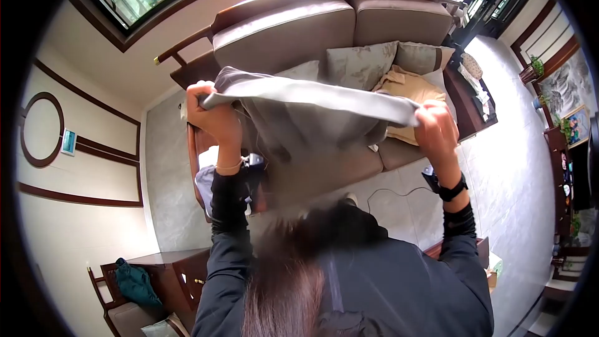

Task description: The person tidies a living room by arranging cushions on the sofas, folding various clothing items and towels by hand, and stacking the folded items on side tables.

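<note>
A grey garment [312, 100] is stretched out in the air between my two hands, over the sofa. Its upper edge runs nearly straight, and the lower part hangs down, blurred by motion. I cannot tell what kind of garment it is. My left hand [217, 122] is closed on one corner, with the fingers wrapped round the cloth. At the other end my right hand [438, 131] pinches the opposite corner.
Behind the garment stands a brown wooden sofa [284, 25] with patterned cushions [360, 62]. A yellow-beige cloth [417, 90] lies on its right part. Folded clothes [207, 175] rest by my left forearm. A dark cable [399, 192] trails on the floor. A green garment [136, 282] hangs over a chair.
</note>
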`<control>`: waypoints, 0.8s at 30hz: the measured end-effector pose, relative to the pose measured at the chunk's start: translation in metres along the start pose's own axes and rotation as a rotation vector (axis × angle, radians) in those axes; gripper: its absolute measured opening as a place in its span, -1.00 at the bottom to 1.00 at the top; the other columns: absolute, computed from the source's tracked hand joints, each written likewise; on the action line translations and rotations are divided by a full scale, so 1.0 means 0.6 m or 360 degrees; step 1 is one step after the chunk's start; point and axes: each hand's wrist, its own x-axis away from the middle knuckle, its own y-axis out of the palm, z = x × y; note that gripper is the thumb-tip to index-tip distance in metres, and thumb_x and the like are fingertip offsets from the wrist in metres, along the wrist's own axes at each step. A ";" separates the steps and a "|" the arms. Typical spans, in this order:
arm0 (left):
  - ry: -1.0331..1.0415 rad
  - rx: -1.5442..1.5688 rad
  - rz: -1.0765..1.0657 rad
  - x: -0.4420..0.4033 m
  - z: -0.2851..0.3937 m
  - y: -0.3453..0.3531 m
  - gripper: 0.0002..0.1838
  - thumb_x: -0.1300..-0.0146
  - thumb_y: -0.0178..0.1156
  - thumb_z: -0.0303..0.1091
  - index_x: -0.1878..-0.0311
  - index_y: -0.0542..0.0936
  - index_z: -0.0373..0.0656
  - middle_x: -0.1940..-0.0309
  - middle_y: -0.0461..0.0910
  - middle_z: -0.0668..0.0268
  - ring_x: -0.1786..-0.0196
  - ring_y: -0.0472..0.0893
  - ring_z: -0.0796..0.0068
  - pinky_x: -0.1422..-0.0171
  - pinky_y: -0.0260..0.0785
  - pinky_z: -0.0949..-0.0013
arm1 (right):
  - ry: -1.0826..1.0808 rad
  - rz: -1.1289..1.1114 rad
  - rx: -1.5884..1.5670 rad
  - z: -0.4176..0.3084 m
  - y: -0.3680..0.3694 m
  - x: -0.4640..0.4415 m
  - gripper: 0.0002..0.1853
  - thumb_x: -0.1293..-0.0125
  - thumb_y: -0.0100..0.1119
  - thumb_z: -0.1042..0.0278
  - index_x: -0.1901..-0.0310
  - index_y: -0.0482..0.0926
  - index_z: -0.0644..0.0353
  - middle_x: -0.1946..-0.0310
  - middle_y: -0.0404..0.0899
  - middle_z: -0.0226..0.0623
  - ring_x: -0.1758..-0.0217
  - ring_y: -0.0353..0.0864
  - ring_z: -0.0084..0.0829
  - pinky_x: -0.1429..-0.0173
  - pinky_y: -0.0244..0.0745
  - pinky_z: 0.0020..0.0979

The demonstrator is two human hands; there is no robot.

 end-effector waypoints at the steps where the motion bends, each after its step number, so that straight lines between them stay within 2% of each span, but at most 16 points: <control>1: 0.0263 -0.0112 0.0006 0.003 -0.001 0.001 -0.74 0.03 0.11 -0.73 0.56 0.28 -0.16 0.58 0.29 0.44 0.49 0.28 0.62 0.37 0.14 0.60 | 0.0008 -0.0004 -0.0004 0.004 0.010 0.011 -0.74 0.10 0.17 0.71 0.31 0.52 0.23 0.45 0.38 -0.26 0.34 0.55 -0.26 0.28 0.50 -0.36; 3: 0.0516 -0.0241 -0.0212 0.009 -0.006 -0.008 -0.68 0.06 0.18 -0.68 0.60 0.22 -0.16 0.61 0.33 0.38 0.54 0.31 0.57 0.44 0.15 0.58 | 0.0557 -0.0242 0.0065 0.020 0.035 0.036 -0.86 -0.01 0.14 0.55 0.34 0.48 0.17 0.49 0.44 -0.20 0.40 0.53 -0.22 0.38 0.45 -0.31; 4: 0.0668 -0.0558 -0.0418 0.016 -0.004 -0.024 -0.66 0.10 0.23 -0.64 0.62 0.22 -0.17 0.67 0.32 0.31 0.59 0.33 0.53 0.49 0.15 0.55 | 0.0535 -0.0298 0.0215 0.029 0.053 0.059 -0.91 -0.05 0.12 0.48 0.37 0.47 0.15 0.50 0.43 -0.23 0.43 0.51 -0.22 0.41 0.43 -0.30; 5: 0.0727 -0.0575 -0.0425 0.021 0.007 -0.013 -0.68 0.17 0.24 -0.61 0.64 0.22 -0.18 0.72 0.26 0.29 0.63 0.33 0.46 0.54 0.15 0.52 | 0.0501 -0.0347 0.0362 0.043 0.072 0.069 -0.95 -0.09 0.09 0.42 0.39 0.47 0.13 0.51 0.42 -0.26 0.45 0.49 -0.22 0.44 0.40 -0.30; 6: 0.0784 -0.0588 -0.0585 0.028 0.001 -0.019 -0.71 0.19 0.23 -0.59 0.63 0.25 -0.18 0.70 0.27 0.29 0.63 0.35 0.43 0.55 0.16 0.51 | 0.0485 -0.0267 0.0544 0.051 0.082 0.062 -0.93 -0.13 0.04 0.35 0.39 0.47 0.11 0.57 0.36 -0.29 0.48 0.46 -0.22 0.46 0.40 -0.27; 9: 0.1039 -0.0561 -0.1274 0.060 0.002 -0.040 -0.79 0.25 0.23 -0.52 0.58 0.36 -0.15 0.64 0.33 0.32 0.62 0.38 0.39 0.58 0.20 0.45 | 0.0965 -0.0032 0.0641 0.081 0.107 0.050 -0.83 -0.20 -0.02 0.29 0.34 0.52 0.17 0.48 0.57 -0.24 0.49 0.56 -0.13 0.43 0.43 -0.22; 11: 0.1043 -0.0417 -0.1692 0.087 0.029 -0.034 -0.80 0.25 0.23 -0.51 0.48 0.45 -0.10 0.54 0.41 0.34 0.61 0.40 0.42 0.58 0.26 0.42 | 0.1250 -0.0214 0.0356 0.114 0.130 0.051 -0.78 -0.23 -0.07 0.30 0.29 0.54 0.22 0.53 0.59 -0.14 0.51 0.59 -0.09 0.42 0.44 -0.21; 12: 0.1169 -0.0414 -0.1720 0.106 0.040 -0.023 -0.81 0.23 0.26 -0.50 0.46 0.50 -0.10 0.52 0.45 0.37 0.60 0.42 0.47 0.55 0.30 0.44 | 0.1430 -0.0097 -0.0180 0.129 0.147 0.055 -0.74 -0.25 -0.12 0.31 0.25 0.55 0.25 0.67 0.53 -0.10 0.55 0.59 -0.12 0.41 0.45 -0.22; 13: 0.1292 -0.0416 -0.1742 0.124 0.051 -0.015 -0.81 0.20 0.30 -0.50 0.44 0.54 -0.10 0.49 0.50 0.40 0.58 0.45 0.53 0.51 0.33 0.45 | 0.1674 -0.0148 -0.0549 0.154 0.168 0.060 -0.73 -0.29 -0.17 0.36 0.18 0.54 0.29 0.53 0.61 -0.14 0.45 0.63 -0.27 0.37 0.49 -0.28; 15: 0.1217 -0.0487 -0.2105 0.154 0.056 -0.023 -0.83 0.16 0.27 -0.42 0.40 0.57 -0.07 0.37 0.52 0.45 0.51 0.48 0.57 0.45 0.38 0.47 | 0.1759 0.0463 -0.1891 0.137 0.197 0.047 -0.74 -0.36 -0.15 0.35 0.14 0.52 0.28 0.34 0.62 -0.23 0.34 0.61 -0.40 0.28 0.52 -0.35; 17: 0.1110 -0.0424 -0.2249 0.192 0.049 -0.028 -0.84 0.12 0.23 -0.40 0.37 0.59 -0.05 0.26 0.53 0.47 0.46 0.51 0.57 0.41 0.41 0.49 | 0.2375 0.0275 -0.2359 0.137 0.202 0.013 -0.74 -0.40 -0.11 0.28 0.10 0.51 0.25 0.22 0.57 -0.33 0.26 0.56 -0.45 0.20 0.53 -0.40; 19: 0.0973 -0.0473 -0.2285 0.199 0.049 -0.033 -0.84 0.11 0.23 -0.44 0.36 0.60 -0.06 0.29 0.55 0.41 0.41 0.56 0.52 0.35 0.45 0.46 | 0.2403 0.0318 -0.2459 0.120 0.191 -0.009 -0.73 -0.41 -0.08 0.20 0.10 0.52 0.21 0.27 0.57 -0.33 0.29 0.56 -0.44 0.17 0.52 -0.41; 21: 0.0437 -0.0496 -0.1803 0.176 0.046 -0.024 -0.82 0.10 0.24 -0.53 0.35 0.62 -0.10 0.35 0.57 0.32 0.33 0.61 0.40 0.28 0.49 0.42 | 0.2322 0.0302 -0.2220 0.113 0.167 -0.032 -0.72 -0.40 -0.08 0.20 0.09 0.51 0.21 0.28 0.58 -0.33 0.28 0.56 -0.46 0.16 0.52 -0.40; 22: 0.0196 -0.0555 -0.1650 0.155 0.036 -0.026 -0.82 0.04 0.23 -0.58 0.31 0.63 -0.15 0.37 0.60 0.25 0.28 0.63 0.32 0.23 0.49 0.40 | 0.2107 0.0404 -0.2341 0.095 0.144 -0.050 -0.74 -0.41 -0.10 0.22 0.09 0.51 0.19 0.30 0.57 -0.33 0.29 0.56 -0.47 0.16 0.52 -0.40; 23: 0.0080 -0.0497 -0.1517 0.133 0.028 -0.027 -0.82 -0.05 0.22 -0.58 0.25 0.64 -0.20 0.34 0.62 0.19 0.29 0.63 0.28 0.19 0.48 0.38 | 0.2267 0.0354 -0.2292 0.136 0.154 -0.041 -0.71 -0.41 -0.13 0.25 0.04 0.50 0.23 0.22 0.57 -0.30 0.20 0.57 -0.42 0.07 0.51 -0.38; 24: -0.0323 -0.0549 -0.1529 0.118 0.034 -0.032 -0.84 -0.12 0.22 -0.55 0.20 0.62 -0.26 0.35 0.63 0.14 0.29 0.63 0.28 0.16 0.45 0.39 | 0.1820 0.0140 -0.1970 0.167 0.163 -0.027 -0.69 -0.41 -0.15 0.26 -0.01 0.48 0.26 0.18 0.56 -0.26 0.14 0.56 -0.38 0.02 0.50 -0.36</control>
